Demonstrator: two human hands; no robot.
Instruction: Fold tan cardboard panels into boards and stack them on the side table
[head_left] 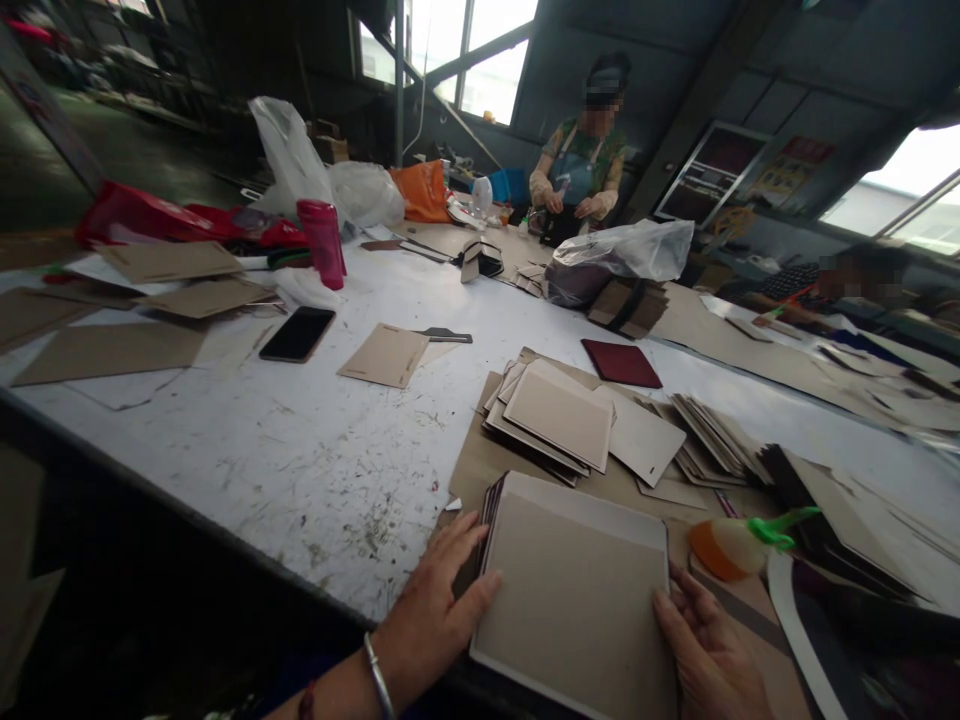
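Note:
A stack of tan cardboard panels (574, 590) with pale borders lies at the near edge of the white table (315, 450). My left hand (435, 610) presses against the stack's left side, fingers wrapped along its dark edge. My right hand (709, 650) rests against the stack's right side, fingers curled at the lower right corner. A second, fanned pile of the same panels (559, 415) sits just beyond. A bottle with an orange body and green nozzle (739, 540) lies right of the stack.
A black phone (298, 333), a loose tan card (385, 355) and a dark red cover (621, 362) lie mid-table. A pink bottle (322, 242) and plastic bags (300, 160) stand at the far left. One person (585, 160) works at the far end; another (862, 285) sits at right.

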